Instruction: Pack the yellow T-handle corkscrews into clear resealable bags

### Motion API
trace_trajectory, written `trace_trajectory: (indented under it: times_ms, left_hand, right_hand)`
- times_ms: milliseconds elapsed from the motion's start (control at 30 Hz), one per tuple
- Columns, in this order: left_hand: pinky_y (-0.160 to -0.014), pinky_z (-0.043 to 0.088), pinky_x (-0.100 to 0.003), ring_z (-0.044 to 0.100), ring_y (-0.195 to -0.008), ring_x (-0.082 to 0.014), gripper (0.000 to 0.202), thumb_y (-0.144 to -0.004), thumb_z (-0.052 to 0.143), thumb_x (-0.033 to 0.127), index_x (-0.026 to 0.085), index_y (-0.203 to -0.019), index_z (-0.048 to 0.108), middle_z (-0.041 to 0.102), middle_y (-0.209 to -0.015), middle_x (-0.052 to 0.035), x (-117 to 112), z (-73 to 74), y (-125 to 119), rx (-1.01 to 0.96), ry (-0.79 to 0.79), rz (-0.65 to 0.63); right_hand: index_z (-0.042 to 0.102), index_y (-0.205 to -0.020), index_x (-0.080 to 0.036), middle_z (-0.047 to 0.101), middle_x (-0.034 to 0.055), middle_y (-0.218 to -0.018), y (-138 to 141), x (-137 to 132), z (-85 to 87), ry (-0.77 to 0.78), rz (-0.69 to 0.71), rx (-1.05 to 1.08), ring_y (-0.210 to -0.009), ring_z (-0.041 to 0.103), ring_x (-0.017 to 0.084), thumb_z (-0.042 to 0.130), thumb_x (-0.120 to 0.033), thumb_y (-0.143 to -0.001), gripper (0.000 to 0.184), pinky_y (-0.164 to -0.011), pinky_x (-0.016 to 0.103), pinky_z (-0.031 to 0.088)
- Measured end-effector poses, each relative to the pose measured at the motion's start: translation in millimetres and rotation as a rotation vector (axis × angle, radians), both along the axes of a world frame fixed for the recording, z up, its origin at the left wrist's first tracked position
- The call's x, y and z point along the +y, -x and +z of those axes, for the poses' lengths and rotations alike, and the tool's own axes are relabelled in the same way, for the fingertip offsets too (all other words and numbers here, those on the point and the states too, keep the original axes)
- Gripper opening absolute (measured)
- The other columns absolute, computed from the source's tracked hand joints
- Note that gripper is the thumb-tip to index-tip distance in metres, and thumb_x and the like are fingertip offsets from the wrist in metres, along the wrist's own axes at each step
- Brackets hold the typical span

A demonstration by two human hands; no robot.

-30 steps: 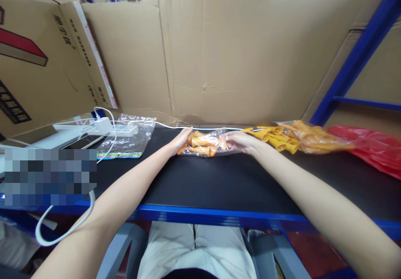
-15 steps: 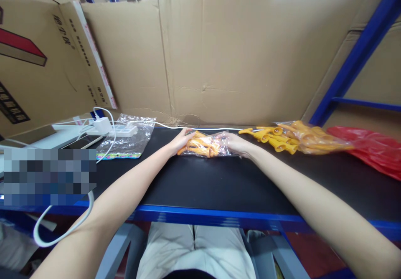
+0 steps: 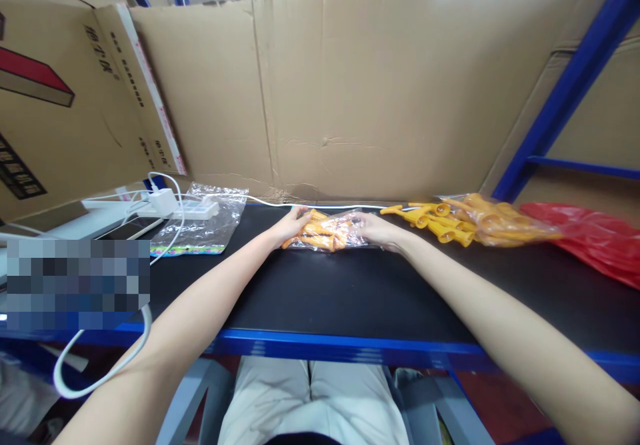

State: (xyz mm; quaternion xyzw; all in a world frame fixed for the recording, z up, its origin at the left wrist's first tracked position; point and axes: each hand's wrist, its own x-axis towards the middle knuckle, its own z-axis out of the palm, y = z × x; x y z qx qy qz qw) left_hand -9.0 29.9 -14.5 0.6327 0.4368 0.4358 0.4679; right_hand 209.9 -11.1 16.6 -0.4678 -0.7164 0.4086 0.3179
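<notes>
In the head view, both arms reach forward over the black table (image 3: 320, 292), and the two hands meet at a small clear bag (image 3: 327, 232) which lies flat on the table, close to the cardboard wall (image 3: 375, 85) behind it. The left hand (image 3: 289, 226) is closed on the left end of this bag and the right hand (image 3: 379, 230) has its fingers bent over the right end, so the bag is gripped from both sides. This probably keeps the thin plastic tight and the contents together. Inside the bag are several orange plastic pieces, packed side by side; their exact form is too small to tell. Just to the right of the right hand, loose yellow pieces (image 3: 435, 222) of a similar kind lie bare on the table, and beyond them a larger clear bag (image 3: 500, 222) holds more orange ones. Further right lies a red plastic bag (image 3: 590, 238); its contents are hidden. To the left of the left hand, well apart, flat clear bags (image 3: 205, 222) are spread with nothing visible inside. A white power strip (image 3: 190, 206) lies partly on them, and a white cable (image 3: 340, 205) runs along the wall behind both hands.
</notes>
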Motion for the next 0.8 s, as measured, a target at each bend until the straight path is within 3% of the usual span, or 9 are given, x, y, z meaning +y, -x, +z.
trace_trajectory:
  times_ms: [267,400,600,800]
  left_hand:
    - [-0.084,0.045,-0.03,0.057,-0.097,-0.0182,0.025,-0.085,0.048,0.039,0.018,-0.098,0.047,0.058,-0.102,-0.0071,3.9,-1.7,5.0,-0.185,0.089,-0.014]
    - [-0.081,0.047,-0.032,0.059,-0.093,-0.019,0.022,-0.085,0.046,0.036,0.019,-0.1,0.046,0.059,-0.099,-0.006,8.8,-3.1,7.7,-0.243,0.138,-0.012]
    - [-0.084,0.044,-0.028,0.056,-0.1,-0.0184,0.03,-0.075,0.052,0.017,0.019,-0.105,0.048,0.053,-0.116,-0.0094,14.9,-4.7,11.5,-0.122,0.081,0.051]
    - [-0.086,0.042,-0.028,0.054,-0.102,-0.0189,0.036,-0.07,0.053,0.019,0.019,-0.107,0.051,0.056,-0.111,-0.0086,9.0,3.3,18.5,0.116,-0.055,0.005]
  right_hand:
    - [0.057,-0.105,-0.015,0.065,0.0097,-0.1,1.3,-0.2,-1.7,0.129,-0.016,0.15,-0.087,0.062,0.015,0.057,-0.011,-0.074,0.031,-0.079,0.027,0.051]
    - [0.055,-0.107,-0.015,0.065,0.009,-0.099,0.3,1.3,-3.7,0.156,-0.01,0.178,-0.087,0.062,0.014,0.054,-0.009,-0.075,0.033,-0.081,0.028,0.05]
    - [0.057,-0.107,-0.014,0.064,0.009,-0.104,-4.6,9.1,-6.8,-0.007,-0.023,-0.04,-0.09,0.061,0.016,0.057,-0.006,-0.068,0.039,-0.082,0.027,0.048]
    - [0.057,-0.112,-0.016,0.064,0.0071,-0.106,-10.9,8.7,0.4,-0.27,0.01,-0.431,-0.091,0.059,0.019,0.057,-0.017,-0.072,0.04,-0.079,0.028,0.045]
